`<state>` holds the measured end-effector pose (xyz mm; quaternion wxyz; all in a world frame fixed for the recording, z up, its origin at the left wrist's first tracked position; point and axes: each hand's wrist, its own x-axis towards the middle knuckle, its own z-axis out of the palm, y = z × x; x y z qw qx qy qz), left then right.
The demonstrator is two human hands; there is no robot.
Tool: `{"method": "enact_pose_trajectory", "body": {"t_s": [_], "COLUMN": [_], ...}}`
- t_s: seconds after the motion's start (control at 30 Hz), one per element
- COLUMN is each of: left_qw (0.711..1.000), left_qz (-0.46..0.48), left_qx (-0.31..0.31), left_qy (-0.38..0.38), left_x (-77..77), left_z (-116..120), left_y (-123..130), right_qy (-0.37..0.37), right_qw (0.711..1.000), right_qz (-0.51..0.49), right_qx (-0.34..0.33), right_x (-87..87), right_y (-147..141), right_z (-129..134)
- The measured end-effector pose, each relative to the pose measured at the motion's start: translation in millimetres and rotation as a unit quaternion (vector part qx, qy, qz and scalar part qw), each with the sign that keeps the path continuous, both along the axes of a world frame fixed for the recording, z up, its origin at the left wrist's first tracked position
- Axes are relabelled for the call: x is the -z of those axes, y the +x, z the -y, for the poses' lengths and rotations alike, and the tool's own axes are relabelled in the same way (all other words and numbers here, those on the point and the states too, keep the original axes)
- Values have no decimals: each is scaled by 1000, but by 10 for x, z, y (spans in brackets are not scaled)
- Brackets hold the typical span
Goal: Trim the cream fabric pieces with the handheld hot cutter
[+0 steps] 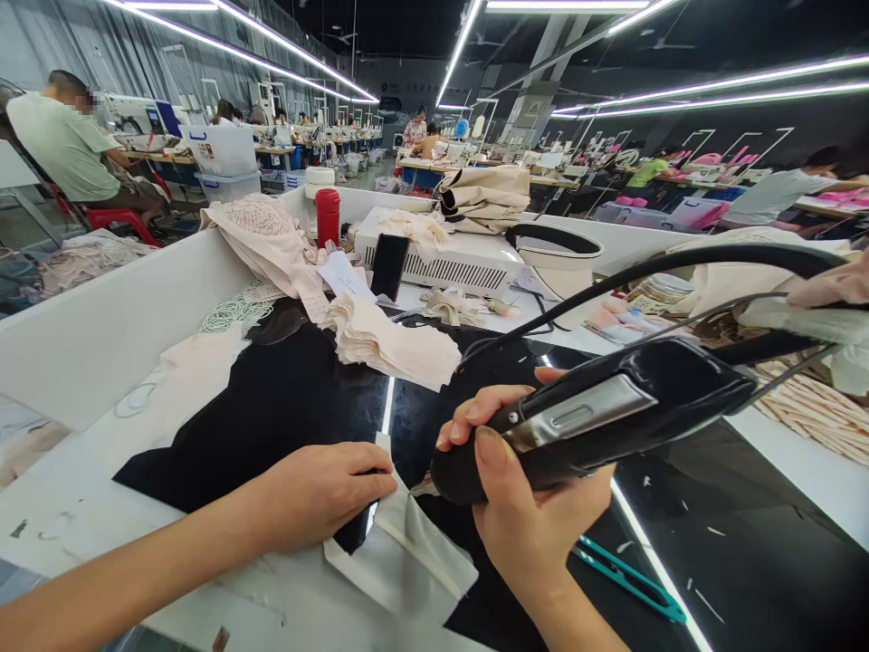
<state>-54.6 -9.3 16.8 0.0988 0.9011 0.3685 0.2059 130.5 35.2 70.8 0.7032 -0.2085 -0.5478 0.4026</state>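
Observation:
My right hand [543,516] is wrapped round a black hand-held power tool [577,421] with a silver plate along its side. A thick black cable and thinner wires run from its back end. Its narrow tip points left at a pale fabric piece [427,552] lying on the glossy black board [285,407]; whether it touches is unclear. On the left, my left hand [332,493] has its fingers closed at the edge of this fabric, just left of the tip. Part of the fabric is folded, and my fingertips partly hide its edge.
Teal thread snips [631,580] lie beside my right wrist. Stacked cream fabric pieces [394,340], a phone [389,267], a white vented box [441,254] and a red bottle [328,217] stand ahead. The cable [644,272] arches on the right. Other people sit at machines beyond.

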Motion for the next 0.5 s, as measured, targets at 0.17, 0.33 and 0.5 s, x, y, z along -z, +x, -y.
{"method": "enact_pose_trajectory", "body": {"t_s": [0.17,0.33,0.5], "left_qw": [1000,999,999], "left_qz": [-12,-17,-18], "left_qx": [-1,-5,-10], "left_qy": [22,33,35], "left_x": [68,113,136], "left_z": [20,20,17], "left_y": [-1,29,47], "right_qy": [-1,-6,-7], "right_qw": [1000,1000,1000], "right_qz": [-4,-13,-8], "right_qx": [11,20,15], "right_x": [-17,-16,19], "right_y": [-15,-58,-81], "right_z": [-25,-76,-103]}}
